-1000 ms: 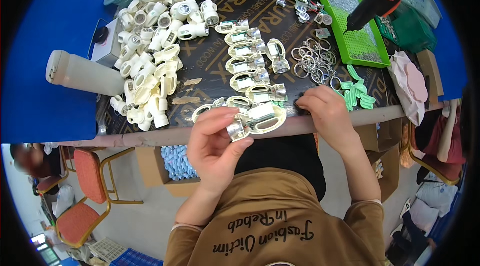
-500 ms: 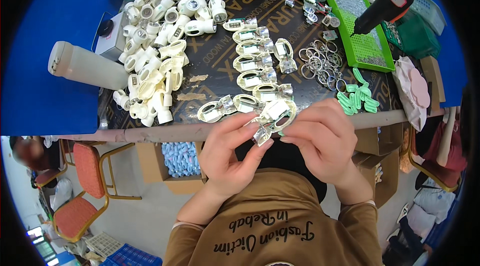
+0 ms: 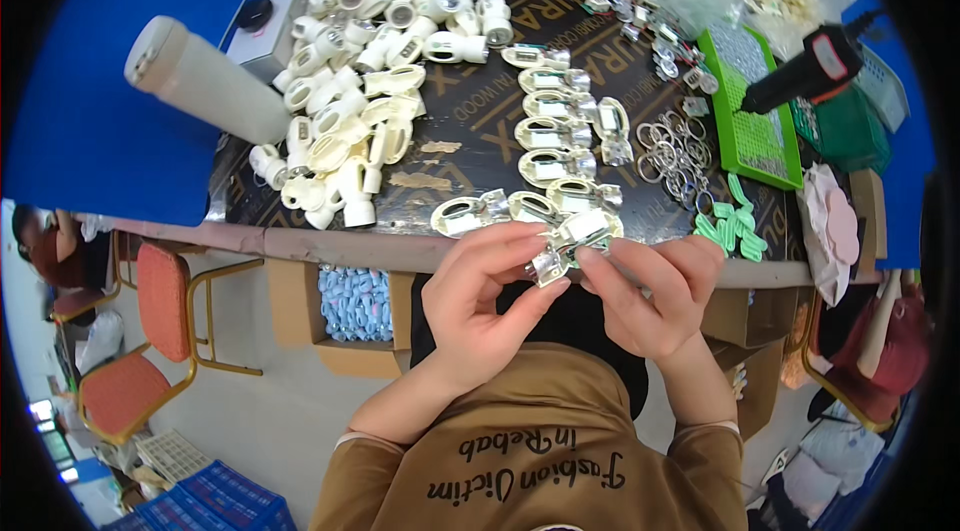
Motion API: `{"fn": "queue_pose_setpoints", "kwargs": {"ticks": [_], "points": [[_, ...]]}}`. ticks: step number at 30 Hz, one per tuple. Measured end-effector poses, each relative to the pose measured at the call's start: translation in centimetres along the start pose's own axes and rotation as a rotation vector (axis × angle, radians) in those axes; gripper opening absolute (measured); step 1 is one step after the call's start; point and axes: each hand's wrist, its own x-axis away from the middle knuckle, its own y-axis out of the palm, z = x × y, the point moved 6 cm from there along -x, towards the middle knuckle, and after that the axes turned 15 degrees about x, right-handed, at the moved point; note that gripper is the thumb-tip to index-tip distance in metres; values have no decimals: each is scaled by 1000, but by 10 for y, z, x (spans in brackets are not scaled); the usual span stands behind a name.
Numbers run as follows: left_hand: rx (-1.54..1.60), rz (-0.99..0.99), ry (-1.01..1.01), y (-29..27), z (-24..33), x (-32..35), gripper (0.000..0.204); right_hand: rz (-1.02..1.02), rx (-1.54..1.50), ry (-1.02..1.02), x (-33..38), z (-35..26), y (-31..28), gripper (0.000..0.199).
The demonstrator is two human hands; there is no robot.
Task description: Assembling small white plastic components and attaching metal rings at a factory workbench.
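Since the earliest frame the right hand has moved from the table to the cream flashlight half-shell above the near edge; the left hand pinches its reflector end. Right fingertips bunch against it; whether they grip anything is unclear. Closed flashlights pile far left; filled half-shells remain uncovered.

I'm holding an open cream torch shell aslant in my fingers by the surface edge, its white block and silver reflector showing
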Motion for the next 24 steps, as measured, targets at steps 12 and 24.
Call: {"fn": "queue_pose_setpoints", "kwargs": {"ticks": [12,24], "points": [[176,-20,1,-36,16,11,34,-183,-395,-43,-72,7,63,29],[151,-83,-67,-36,23,21,38,-563,-418,-415,-98,-59,187,40]]}}
